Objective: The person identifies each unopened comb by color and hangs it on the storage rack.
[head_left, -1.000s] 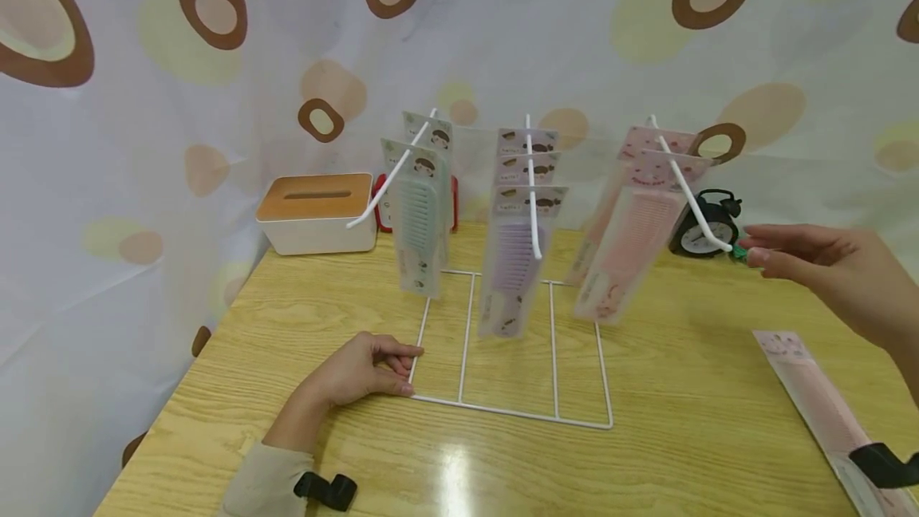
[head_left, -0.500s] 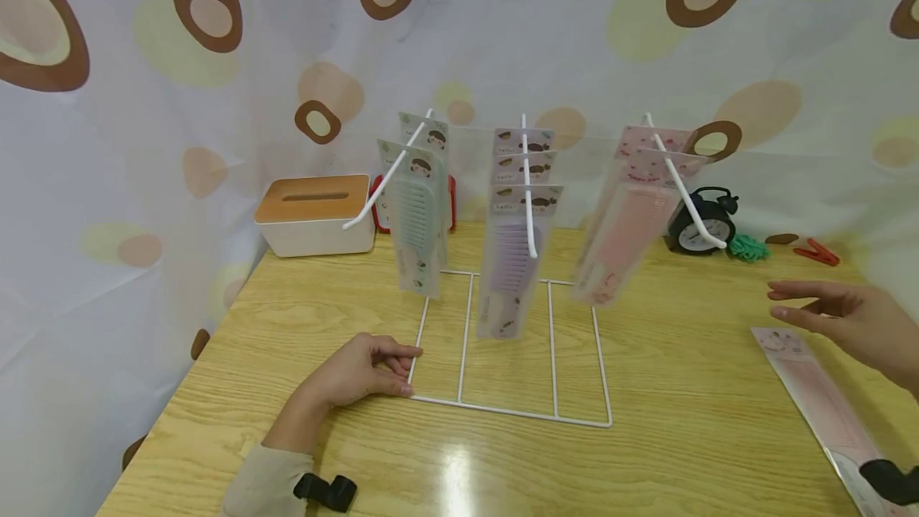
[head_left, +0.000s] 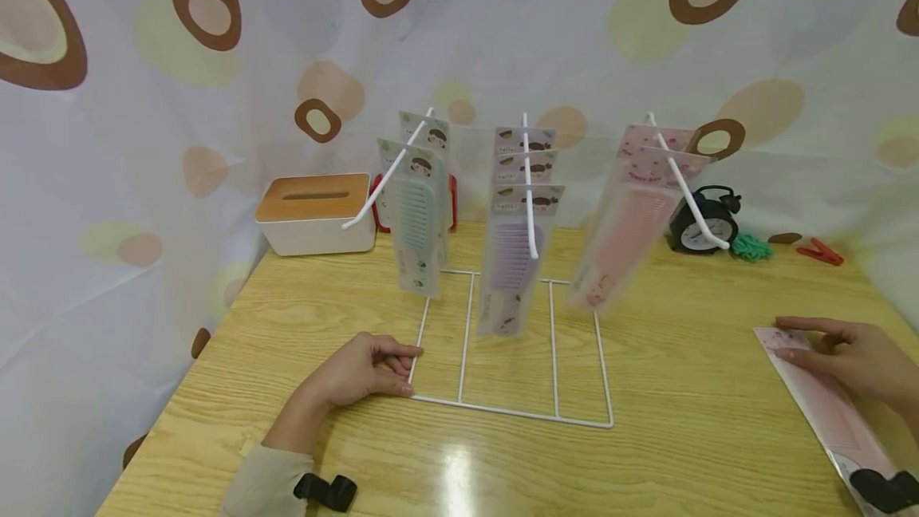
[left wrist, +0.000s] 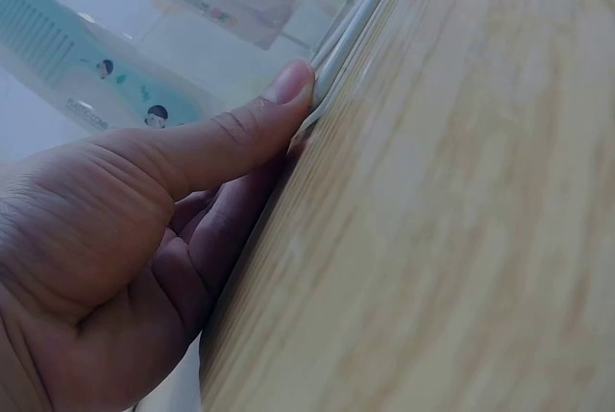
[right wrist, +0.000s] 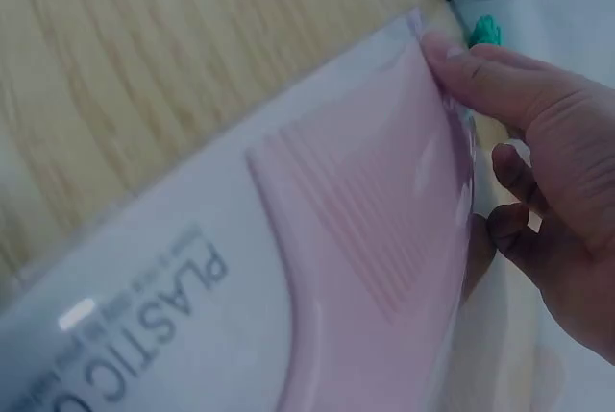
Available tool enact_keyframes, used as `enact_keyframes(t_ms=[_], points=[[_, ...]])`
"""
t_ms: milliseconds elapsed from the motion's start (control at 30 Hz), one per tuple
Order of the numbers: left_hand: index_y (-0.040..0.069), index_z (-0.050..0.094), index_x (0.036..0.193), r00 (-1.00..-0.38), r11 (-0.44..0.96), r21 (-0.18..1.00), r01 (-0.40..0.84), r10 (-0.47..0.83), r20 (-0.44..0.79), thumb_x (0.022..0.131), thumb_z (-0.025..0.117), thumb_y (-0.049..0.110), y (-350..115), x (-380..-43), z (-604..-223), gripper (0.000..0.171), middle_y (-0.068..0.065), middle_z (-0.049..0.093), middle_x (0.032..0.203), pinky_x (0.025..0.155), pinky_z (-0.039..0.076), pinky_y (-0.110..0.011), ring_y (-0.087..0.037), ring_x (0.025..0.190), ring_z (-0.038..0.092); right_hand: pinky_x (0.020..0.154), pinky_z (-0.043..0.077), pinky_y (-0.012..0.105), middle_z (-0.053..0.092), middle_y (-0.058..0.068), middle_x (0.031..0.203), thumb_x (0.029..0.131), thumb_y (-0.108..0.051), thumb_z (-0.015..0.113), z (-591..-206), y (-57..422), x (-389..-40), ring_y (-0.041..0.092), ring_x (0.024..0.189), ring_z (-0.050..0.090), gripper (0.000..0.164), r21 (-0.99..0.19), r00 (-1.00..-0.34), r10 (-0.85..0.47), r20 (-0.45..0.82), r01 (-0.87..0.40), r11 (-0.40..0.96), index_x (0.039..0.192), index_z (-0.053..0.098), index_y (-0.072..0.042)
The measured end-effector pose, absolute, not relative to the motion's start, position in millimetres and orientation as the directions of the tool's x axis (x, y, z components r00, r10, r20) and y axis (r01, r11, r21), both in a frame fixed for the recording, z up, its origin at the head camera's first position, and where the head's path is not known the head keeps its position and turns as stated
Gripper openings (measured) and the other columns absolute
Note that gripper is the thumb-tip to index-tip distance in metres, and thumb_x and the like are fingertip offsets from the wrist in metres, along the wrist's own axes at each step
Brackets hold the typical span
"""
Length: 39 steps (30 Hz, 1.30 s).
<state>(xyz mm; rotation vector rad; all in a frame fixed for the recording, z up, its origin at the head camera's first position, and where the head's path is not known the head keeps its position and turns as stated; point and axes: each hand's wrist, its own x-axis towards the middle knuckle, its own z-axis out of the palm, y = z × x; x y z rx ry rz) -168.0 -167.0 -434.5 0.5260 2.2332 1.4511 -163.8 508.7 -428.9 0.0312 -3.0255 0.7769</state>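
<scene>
My left hand (head_left: pixel 356 373) pinches the front left corner of a white wire display rack (head_left: pixel 510 411); in the left wrist view the thumb (left wrist: pixel 240 138) presses on the wire at the tabletop. At the right, my right hand (head_left: pixel 865 359) grips the top end of a packaged pink comb (head_left: pixel 833 421). The right wrist view shows the thumb on the edge of this pink comb's clear sleeve (right wrist: pixel 356 210), fingers partly hidden behind. From the rack's hooks hang packaged green combs (head_left: pixel 416 218), purple combs (head_left: pixel 513 258) and pink combs (head_left: pixel 639 218).
A white tissue box with wooden lid (head_left: pixel 316 214) stands at the back left, a red-framed object (head_left: pixel 453 206) beside it. Behind the right hook are a black alarm clock (head_left: pixel 707 222), a green coiled cord (head_left: pixel 751 247) and a red clip (head_left: pixel 820 252).
My right hand has come down from beside the right hook to the pink comb on the table and taken hold of its top end. The hanging pink combs have swung slightly. My left hand stays put.
</scene>
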Motion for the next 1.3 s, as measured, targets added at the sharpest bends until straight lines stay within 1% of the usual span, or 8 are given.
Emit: enact_keyframes(t_ms=[167,300,400,533,667,833,1033,1300], points=[[0.000,0.066,0.129,-0.842,0.391,0.916,0.086,0.521,-0.143,0.080,0.085,0.014,-168,-169,-435,0.054,-0.009,0.067,0.096,0.077,0.056,-0.022,-0.016,0.088,0.064,0.061,0.032,0.013,0.041,-0.046,0.099,0.085,-0.039,0.080,-434,512,-169,-0.006,0.076,0.041,0.052,-0.444,-0.996,-0.024,0.086,-0.059,0.894,0.127,0.068,-0.010],[-0.001,0.066,0.128,-0.840,0.387,0.918,0.087,0.524,-0.141,0.080,0.085,0.013,-168,-169,-434,0.054,-0.011,0.067,0.097,0.077,0.056,-0.021,-0.018,0.089,0.064,0.066,0.036,0.017,0.059,-0.019,0.110,0.086,-0.044,0.077,-433,503,-169,-0.009,0.079,0.036,0.058,-0.440,-0.998,0.016,0.057,-0.011,0.898,0.131,0.065,-0.009],[-0.001,0.066,0.129,-0.839,0.385,0.919,0.087,0.526,-0.141,0.080,0.084,0.013,-168,-169,-434,0.054,-0.011,0.067,0.097,0.077,0.056,-0.022,-0.016,0.088,0.064,0.062,0.036,0.021,0.061,0.004,0.102,0.089,-0.045,0.075,-432,494,-168,-0.003,0.076,0.038,0.061,-0.471,-0.997,0.057,0.045,0.029,0.881,0.133,0.062,-0.005],[-0.002,0.066,0.128,-0.836,0.386,0.917,0.104,0.533,-0.130,0.080,0.084,0.014,-168,-169,-436,0.054,-0.010,0.067,0.097,0.078,0.056,-0.022,-0.012,0.087,0.065,0.053,0.039,0.020,0.056,-0.027,0.087,0.091,-0.040,0.074,-433,494,-165,-0.001,0.071,0.046,0.055,-0.583,-0.992,0.114,0.056,0.060,0.810,0.134,0.062,-0.007],[-0.001,0.066,0.128,-0.836,0.388,0.916,0.101,0.532,-0.133,0.080,0.085,0.015,-168,-169,-437,0.054,-0.009,0.067,0.097,0.078,0.056,-0.022,-0.012,0.088,0.065,0.056,0.049,0.013,0.056,-0.042,0.088,0.095,-0.028,0.070,-432,498,-161,-0.015,0.074,0.055,0.033,-0.748,-0.984,0.171,0.047,0.079,0.659,0.126,0.065,-0.020],[0.001,0.067,0.129,-0.837,0.390,0.917,0.085,0.527,-0.147,0.080,0.085,0.016,-167,-169,-439,0.054,-0.007,0.067,0.096,0.078,0.056,-0.022,-0.016,0.089,0.064,0.062,0.051,0.008,0.063,-0.033,0.092,0.097,-0.011,0.066,-419,493,-157,-0.013,0.077,0.061,0.033,-0.929,-0.977,0.199,0.075,0.004,0.369,0.118,0.066,-0.035],[0.000,0.066,0.129,-0.839,0.387,0.918,0.087,0.526,-0.142,0.080,0.084,0.015,-167,-168,-438,0.053,-0.007,0.067,0.096,0.078,0.056,-0.022,-0.017,0.089,0.065,0.058,0.057,0.020,0.074,-0.009,0.100,0.098,0.009,0.051,-387,477,-152,0.006,0.080,0.071,0.038,-0.974,-0.984,0.081,0.162,-0.172,-0.146,0.119,0.073,-0.015],[0.000,0.067,0.128,-0.839,0.389,0.917,0.093,0.527,-0.138,0.080,0.084,0.015,-167,-169,-435,0.053,-0.007,0.068,0.096,0.078,0.056,-0.022,-0.015,0.088,0.065,0.072,0.061,0.031,0.068,-0.012,0.128,0.106,0.007,0.029,-340,451,-146,0.010,0.102,0.071,0.047,-0.975,-0.971,-0.230,0.065,-0.013,-0.223,0.122,0.071,-0.005]])
